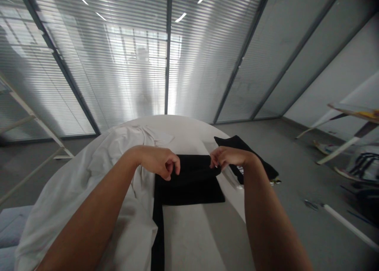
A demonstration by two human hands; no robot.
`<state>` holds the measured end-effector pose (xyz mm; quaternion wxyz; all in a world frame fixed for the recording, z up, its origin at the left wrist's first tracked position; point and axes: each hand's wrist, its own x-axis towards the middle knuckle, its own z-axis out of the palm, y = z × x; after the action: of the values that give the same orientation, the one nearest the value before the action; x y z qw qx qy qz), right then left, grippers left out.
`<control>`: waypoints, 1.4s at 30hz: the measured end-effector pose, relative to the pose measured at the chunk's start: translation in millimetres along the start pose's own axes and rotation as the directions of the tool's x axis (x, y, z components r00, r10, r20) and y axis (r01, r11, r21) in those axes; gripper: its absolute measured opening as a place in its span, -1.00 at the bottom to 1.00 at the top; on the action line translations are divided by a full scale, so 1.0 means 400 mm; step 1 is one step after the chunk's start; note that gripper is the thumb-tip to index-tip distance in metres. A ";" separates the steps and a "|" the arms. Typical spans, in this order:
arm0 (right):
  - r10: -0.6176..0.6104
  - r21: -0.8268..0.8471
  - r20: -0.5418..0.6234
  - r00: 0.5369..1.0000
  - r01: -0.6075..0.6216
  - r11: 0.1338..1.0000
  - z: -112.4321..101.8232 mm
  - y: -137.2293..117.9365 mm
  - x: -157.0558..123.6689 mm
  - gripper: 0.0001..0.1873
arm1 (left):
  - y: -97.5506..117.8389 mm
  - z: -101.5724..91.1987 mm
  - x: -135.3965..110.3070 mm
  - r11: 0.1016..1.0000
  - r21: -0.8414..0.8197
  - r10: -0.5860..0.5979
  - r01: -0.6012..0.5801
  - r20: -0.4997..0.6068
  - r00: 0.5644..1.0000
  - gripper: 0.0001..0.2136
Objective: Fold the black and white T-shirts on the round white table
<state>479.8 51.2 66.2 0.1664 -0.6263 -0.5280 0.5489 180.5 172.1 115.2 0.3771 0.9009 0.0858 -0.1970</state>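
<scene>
A black cloth garment, its exact kind unclear, lies folded on a white round table. A narrow black strip of it runs down toward me along the left. My left hand is curled at the upper left of the fold, and its fingers seem closed on the cloth; their grip is partly hidden. At the upper right, my right hand pinches the edge of the same cloth between thumb and fingers. Just beyond the right wrist lies a second folded black garment with a pale print, partly covered by my forearm.
Rumpled white fabric spreads over the table's left side. Something clear and shiny, like plastic film, lies beside the black cloth. A metal frame stands left. On the right are a low table and a white pole near the floor.
</scene>
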 end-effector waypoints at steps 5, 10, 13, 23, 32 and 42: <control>0.066 0.002 -0.086 0.994 -0.066 0.998 0.017 -0.035 -0.004 -0.81 | -0.010 0.006 0.013 0.992 0.081 -0.078 0.092 -0.155 0.985 -0.55; 0.141 -0.167 -0.227 0.964 -0.181 0.969 0.051 -0.067 0.041 -0.81 | -0.076 0.031 0.070 0.921 0.234 -0.205 0.313 -0.391 0.897 -0.41; 0.198 -0.229 -0.127 0.972 -0.223 0.947 0.085 -0.091 0.064 -0.77 | -0.102 0.045 0.095 0.901 0.266 -0.261 0.343 -0.297 0.918 -0.26; 0.196 -0.322 -0.292 0.936 -0.289 0.902 0.085 -0.095 0.084 -0.71 | -0.179 0.036 0.109 0.969 0.119 -0.172 0.218 -0.311 0.935 -0.38; 0.286 -0.149 -0.482 0.828 -0.398 0.905 0.070 -0.048 0.114 -0.48 | -0.229 0.035 0.136 0.961 0.128 -0.091 0.245 -0.689 0.719 -0.46; 0.141 -0.300 -0.457 0.878 -0.302 0.905 0.063 -0.043 0.120 -0.26 | -0.210 0.056 0.135 0.848 0.246 -0.093 0.469 -0.802 0.589 -0.35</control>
<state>442.0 89.0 46.6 0.0939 -0.8075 -0.4943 0.3079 197.7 215.4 24.1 0.0567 0.9309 0.3365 0.1303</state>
